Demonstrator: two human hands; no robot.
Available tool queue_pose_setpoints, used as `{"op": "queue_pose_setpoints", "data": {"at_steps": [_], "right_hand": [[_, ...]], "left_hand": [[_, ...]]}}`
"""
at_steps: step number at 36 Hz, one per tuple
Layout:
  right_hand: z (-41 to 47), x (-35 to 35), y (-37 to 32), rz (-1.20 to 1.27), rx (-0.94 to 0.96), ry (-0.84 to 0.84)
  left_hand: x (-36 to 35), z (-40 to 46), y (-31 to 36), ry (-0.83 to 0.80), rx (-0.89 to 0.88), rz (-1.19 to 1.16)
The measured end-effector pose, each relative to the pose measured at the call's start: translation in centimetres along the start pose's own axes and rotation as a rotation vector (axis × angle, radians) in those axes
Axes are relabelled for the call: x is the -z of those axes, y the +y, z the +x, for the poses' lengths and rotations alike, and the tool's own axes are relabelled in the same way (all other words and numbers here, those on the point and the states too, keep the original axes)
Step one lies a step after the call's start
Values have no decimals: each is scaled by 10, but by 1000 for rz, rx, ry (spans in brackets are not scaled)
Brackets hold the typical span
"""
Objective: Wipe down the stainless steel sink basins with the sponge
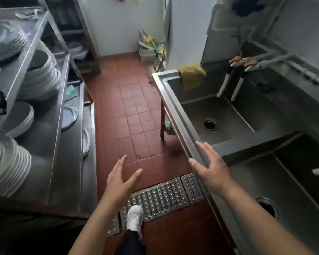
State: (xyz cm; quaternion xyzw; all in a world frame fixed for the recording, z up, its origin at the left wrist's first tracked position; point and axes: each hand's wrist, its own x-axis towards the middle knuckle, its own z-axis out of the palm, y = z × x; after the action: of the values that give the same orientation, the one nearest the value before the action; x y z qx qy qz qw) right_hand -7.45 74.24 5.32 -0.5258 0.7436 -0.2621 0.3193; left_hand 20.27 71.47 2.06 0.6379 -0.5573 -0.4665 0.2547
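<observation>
A stainless steel sink unit (175,107) runs along the right, with a far basin (197,111), a basin beside it (265,107) and a near basin (261,181). No sponge shows. A yellow cloth (191,75) hangs over the far basin's back rim. My left hand (121,178) hovers over the red floor tiles, fingers spread, holding nothing. My right hand (209,167) is held over the sink's front rim with straight fingers, also empty.
Steel shelving (63,111) on the left holds stacks of white plates (9,168) and bowls (42,74). A metal floor drain grate (160,197) lies under my white shoe (134,217). Taps with white spouts (234,78) reach over the basins. A bin of cleaning tools (147,50) stands at the far wall.
</observation>
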Motion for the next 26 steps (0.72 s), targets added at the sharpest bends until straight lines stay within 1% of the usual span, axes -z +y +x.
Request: {"op": "queue_pose_setpoints", "data": {"at_steps": [2, 5, 7, 9, 13, 16, 20, 26], "right_hand": [[28, -9, -18, 16, -41, 33], [67, -15, -34, 26, -119, 39], [99, -11, -42, 30, -147, 64], [133, -1, -49, 49, -168, 112], [204, 21, -51, 84, -182, 226], [269, 36, -41, 76, -224, 252], [375, 53, -21, 85, -273, 233], [530, 78, 5, 79, -403, 144]], "left_hand": [[7, 47, 16, -34, -36, 4], [20, 107, 40, -102, -86, 15], [27, 146, 58, -140, -117, -6], [33, 186, 78, -167, -112, -10], [26, 261, 119, -277, -64, -110], [9, 327, 147, -350, -24, -174], [-20, 420, 180, -418, 3, -193], [-83, 527, 226, -464, 197, -269]]}}
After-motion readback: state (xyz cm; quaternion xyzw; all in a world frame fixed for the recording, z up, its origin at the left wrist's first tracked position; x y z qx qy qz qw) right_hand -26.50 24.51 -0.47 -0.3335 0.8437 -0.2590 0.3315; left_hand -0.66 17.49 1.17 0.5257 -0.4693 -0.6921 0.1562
